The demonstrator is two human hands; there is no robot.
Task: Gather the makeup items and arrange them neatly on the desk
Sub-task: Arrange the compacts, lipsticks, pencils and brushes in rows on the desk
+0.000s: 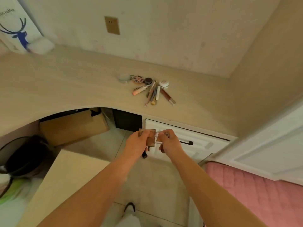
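Both hands are out in front of the desk (49, 82), close together, just off its edge and above the floor. The left hand (136, 141) has its fingers curled around a brown square case (150, 140). A dark thin thing (144, 155) pokes out below that hand; it may be a makeup stick, but it is too blurry to be sure. The right hand (169, 141) is curled too, pinching a small clear thing (159, 136) right beside the case. The two hands almost touch.

Up on the desk, well away from the hands, lies a pile of makeup (151, 89): little round pots at the back and tubes and pencils fanned out toward the edge. They touch and overlap.

A white drawer (196, 136) with a dark handle (186, 142) sits under the desk, just behind the right hand.
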